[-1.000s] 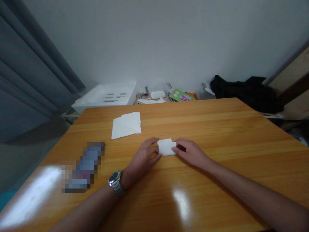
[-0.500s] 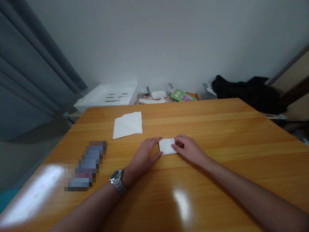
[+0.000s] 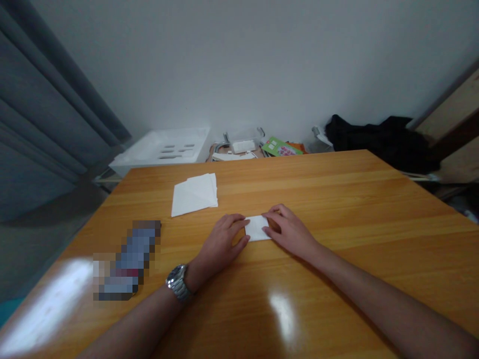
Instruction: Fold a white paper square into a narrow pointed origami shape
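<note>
A small white paper napkin (image 3: 257, 229), folded into a thick rectangle, lies flat on the wooden table (image 3: 337, 199). My left hand (image 3: 221, 240) grips its left edge, fingertips at the far corner and thumb at the near one. From the other side, my right hand (image 3: 294, 232) has its thumb and index finger on the napkin's right edge, the other fingers curled. A silver watch (image 3: 177, 281) is on my left wrist. Further back on the left lie several loose white napkins (image 3: 195, 194), overlapping each other.
A blurred-out phone (image 3: 130, 259) lies on the table to the left. Beyond the far edge are a white tray (image 3: 157, 142), a green booklet (image 3: 279, 146), small clutter and black cloth (image 3: 377, 137). A grey curtain (image 3: 45, 99) hangs on the left.
My right index finger has come from behind the napkin onto its far right corner. My left fingertips reach slightly further over the far left corner. The view has shifted slightly.
</note>
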